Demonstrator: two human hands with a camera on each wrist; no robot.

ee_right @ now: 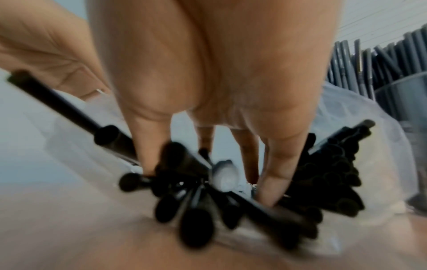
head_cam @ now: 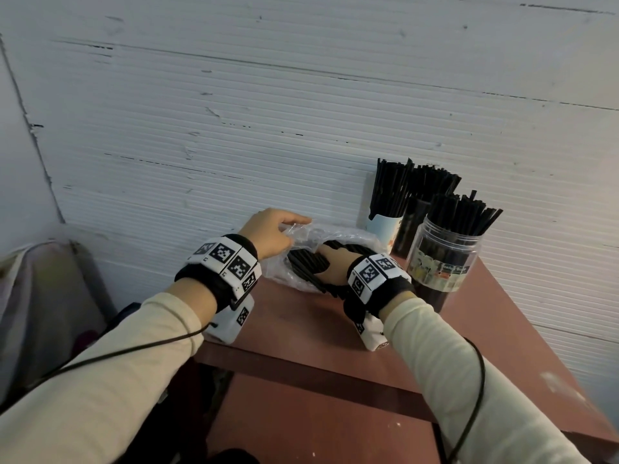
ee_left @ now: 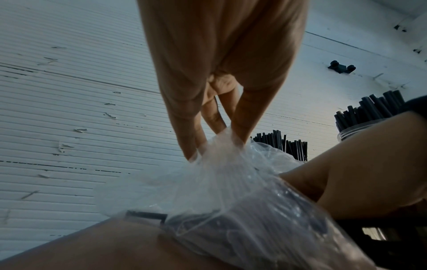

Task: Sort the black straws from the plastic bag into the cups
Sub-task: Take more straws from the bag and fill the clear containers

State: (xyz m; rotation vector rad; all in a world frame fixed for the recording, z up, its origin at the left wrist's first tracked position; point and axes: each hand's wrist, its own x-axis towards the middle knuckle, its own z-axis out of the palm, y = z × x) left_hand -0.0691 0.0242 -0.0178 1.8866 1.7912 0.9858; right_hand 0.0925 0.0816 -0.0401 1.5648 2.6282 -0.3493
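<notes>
A clear plastic bag (head_cam: 338, 236) of black straws (head_cam: 304, 262) lies on the brown table (head_cam: 294, 333) against the wall. My left hand (head_cam: 294, 229) pinches the bag's upper edge and holds it up; in the left wrist view its fingertips (ee_left: 240, 135) gather the film of the bag (ee_left: 231, 191). My right hand (head_cam: 330, 262) reaches into the bag's mouth. In the right wrist view, thumb and fingers (ee_right: 272, 182) close round a bundle of straws (ee_right: 196, 210), blurred. Three cups stand right of the bag, packed with straws: a clear jar (head_cam: 442, 262), a paper cup (head_cam: 383, 227), a dark cup (head_cam: 407, 229).
A ribbed white wall (head_cam: 268, 112) runs right behind the bag and cups. The table's front edge (head_cam: 301, 366) has a lower shelf beneath it. A grey bag (head_cam: 37, 296) sits off the table's left side. Cables trail from both wrist units.
</notes>
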